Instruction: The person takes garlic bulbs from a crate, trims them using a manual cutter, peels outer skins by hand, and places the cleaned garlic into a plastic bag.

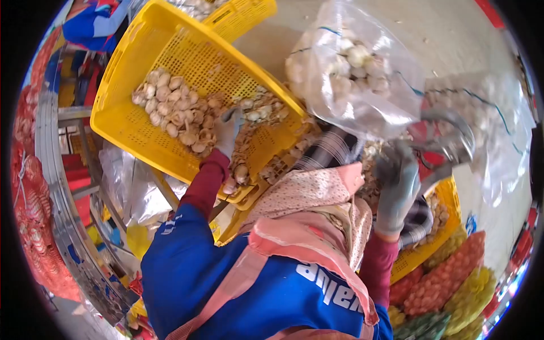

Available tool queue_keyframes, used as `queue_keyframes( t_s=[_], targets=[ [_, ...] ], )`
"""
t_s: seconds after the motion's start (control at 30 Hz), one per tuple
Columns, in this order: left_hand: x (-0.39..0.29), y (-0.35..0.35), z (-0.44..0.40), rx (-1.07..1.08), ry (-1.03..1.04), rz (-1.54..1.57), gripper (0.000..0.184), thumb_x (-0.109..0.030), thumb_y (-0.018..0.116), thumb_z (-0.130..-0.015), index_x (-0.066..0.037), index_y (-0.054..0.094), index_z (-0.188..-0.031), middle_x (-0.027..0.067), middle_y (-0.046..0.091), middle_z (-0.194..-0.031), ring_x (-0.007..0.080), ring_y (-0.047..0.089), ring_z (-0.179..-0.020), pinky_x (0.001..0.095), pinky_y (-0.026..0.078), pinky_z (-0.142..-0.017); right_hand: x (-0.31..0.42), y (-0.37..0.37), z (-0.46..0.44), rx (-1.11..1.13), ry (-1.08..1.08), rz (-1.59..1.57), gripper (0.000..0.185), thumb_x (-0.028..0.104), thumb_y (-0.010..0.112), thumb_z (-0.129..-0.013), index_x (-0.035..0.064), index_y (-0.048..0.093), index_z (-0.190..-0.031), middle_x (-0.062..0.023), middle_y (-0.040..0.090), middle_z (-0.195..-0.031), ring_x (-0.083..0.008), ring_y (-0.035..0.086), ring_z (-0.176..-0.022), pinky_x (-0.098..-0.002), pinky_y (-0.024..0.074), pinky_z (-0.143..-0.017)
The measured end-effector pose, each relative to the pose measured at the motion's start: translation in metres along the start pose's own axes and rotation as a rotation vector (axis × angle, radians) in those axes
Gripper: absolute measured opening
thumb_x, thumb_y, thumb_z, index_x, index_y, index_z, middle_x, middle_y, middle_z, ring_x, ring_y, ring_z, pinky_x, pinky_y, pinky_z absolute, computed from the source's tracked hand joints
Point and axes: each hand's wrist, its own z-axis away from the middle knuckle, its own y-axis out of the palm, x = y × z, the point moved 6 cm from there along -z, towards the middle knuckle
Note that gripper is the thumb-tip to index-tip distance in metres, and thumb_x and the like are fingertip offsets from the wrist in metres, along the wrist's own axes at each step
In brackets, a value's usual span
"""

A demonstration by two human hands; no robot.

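While the left hand (228, 136) reaches among garlic bulbs (175, 107) in the yellow crate (198, 56), fingers slightly bent, grip unclear, the right hand (398, 184) curls its fingers beside curved metal (453, 148); I cannot tell whether they hold it.

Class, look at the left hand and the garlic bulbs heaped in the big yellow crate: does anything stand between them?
Nothing visible does. The gloved left hand is inside the yellow crate, right beside the heaped garlic bulbs, with no crate wall or other thing between them. Whether it touches them is hard to tell.
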Motion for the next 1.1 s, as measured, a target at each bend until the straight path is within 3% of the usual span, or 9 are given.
queue_keyframes(
  t_s=[0.13, 0.17, 0.2, 0.3, 0.4, 0.73, 0.93, 1.07, 1.1],
  targets=[
    [0.014, 0.005, -0.048, 0.25, 0.229, -1.02, 0.039, -0.033, 0.056, -0.098, -0.014, 0.064, -0.131, 0.0086, 0.072, -0.11, 0.0241, 0.069, -0.081, 0.0399, 0.057, -0.078, -0.069, -0.041, 0.026, -0.067, 0.243, -0.015, 0.051, 0.04, 0.042, -0.103, -0.0029, 0.059, -0.123, -0.0103, 0.067, -0.102, -0.0181, 0.067, -0.085, -0.0266, 0.0517, -0.069],
    [0.02, 0.013, -0.052, 0.378, -0.138, -1.117, 0.049, -0.038, 0.052, -0.097, -0.02, 0.053, -0.142, 0.0113, 0.06, -0.136, 0.0327, 0.063, -0.112, 0.0459, 0.052, -0.094, -0.077, -0.046, 0.033, -0.096, 0.276, 0.011, 0.049, 0.039, 0.043, -0.103, -0.0029, 0.059, -0.123, -0.0098, 0.066, -0.101, -0.0177, 0.067, -0.085, -0.026, 0.0516, -0.07],
    [0.029, 0.018, -0.061, 0.383, -0.146, -1.112, 0.049, -0.038, 0.052, -0.097, -0.02, 0.053, -0.142, 0.0113, 0.06, -0.136, 0.0327, 0.063, -0.112, 0.0459, 0.052, -0.094, -0.081, -0.049, 0.04, -0.127, 0.312, 0.036, 0.048, 0.038, 0.043, -0.103, -0.0028, 0.06, -0.123, -0.0094, 0.066, -0.101, -0.0174, 0.067, -0.085, -0.0254, 0.0515, -0.07],
    [0.043, 0.049, -0.083, 0.454, 0.173, -1.444, 0.081, -0.052, 0.06, -0.089, -0.028, 0.023, -0.157, 0.0137, 0.021, -0.162, 0.04, 0.025, -0.146, 0.047, 0.035, -0.115, -0.089, -0.049, 0.049, -0.147, 0.377, 0.073, 0.045, 0.035, 0.047, -0.102, -0.003, 0.061, -0.122, -0.0093, 0.066, -0.101, -0.0176, 0.067, -0.087, -0.0252, 0.052, -0.07],
    [0.056, 0.059, -0.097, 0.589, -0.094, -1.55, 0.098, -0.064, 0.059, -0.086, -0.022, 0.01, -0.16, 0.0212, 0.015, -0.162, 0.0402, 0.022, -0.147, 0.0523, 0.027, -0.117, -0.091, -0.044, 0.052, -0.161, 0.388, 0.142, 0.044, 0.034, 0.05, -0.101, -0.0031, 0.061, -0.122, -0.0116, 0.067, -0.106, -0.0192, 0.068, -0.091, -0.0267, 0.0545, -0.074],
    [0.033, 0.092, -0.07, 0.883, 0.125, -2.202, 0.097, -0.052, 0.068, -0.084, -0.021, 0.016, -0.159, 0.0175, 0.033, -0.155, 0.0331, 0.043, -0.134, 0.0429, 0.039, -0.108, -0.094, -0.019, 0.032, -0.129, 0.383, 0.222, 0.049, 0.037, 0.049, -0.102, -0.0032, 0.058, -0.129, -0.0134, 0.068, -0.112, -0.0201, 0.069, -0.096, -0.0274, 0.0547, -0.078],
    [0.049, 0.066, -0.051, 0.646, 0.337, -1.997, 0.08, -0.049, 0.068, -0.085, -0.021, 0.035, -0.153, 0.0146, 0.047, -0.144, 0.0332, 0.052, -0.126, 0.0485, 0.051, -0.091, -0.103, -0.023, 0.043, -0.099, 0.419, 0.169, 0.049, 0.036, 0.054, -0.099, -0.0034, 0.057, -0.129, -0.0136, 0.068, -0.111, -0.0225, 0.069, -0.095, -0.03, 0.0557, -0.077],
    [0.034, 0.022, -0.017, 0.573, 0.176, -1.418, 0.062, -0.048, 0.068, -0.083, -0.016, 0.054, -0.134, 0.0135, 0.066, -0.112, 0.029, 0.066, -0.098, 0.0418, 0.054, -0.085, -0.106, -0.027, 0.044, -0.061, 0.381, 0.159, 0.05, 0.037, 0.055, -0.099, -0.0036, 0.057, -0.129, -0.0144, 0.067, -0.111, -0.0232, 0.068, -0.097, -0.0302, 0.0553, -0.078],
    [0.032, 0.014, -0.01, 0.547, 0.027, -0.813, 0.059, -0.045, 0.069, -0.084, -0.012, 0.054, -0.131, 0.0117, 0.065, -0.111, 0.0257, 0.066, -0.096, 0.0397, 0.054, -0.083, -0.102, -0.023, 0.044, -0.061, 0.36, 0.143, 0.048, 0.033, 0.054, -0.099, -0.0048, 0.057, -0.128, -0.0158, 0.068, -0.111, -0.0238, 0.068, -0.097, -0.0313, 0.0552, -0.081]
  ],
)
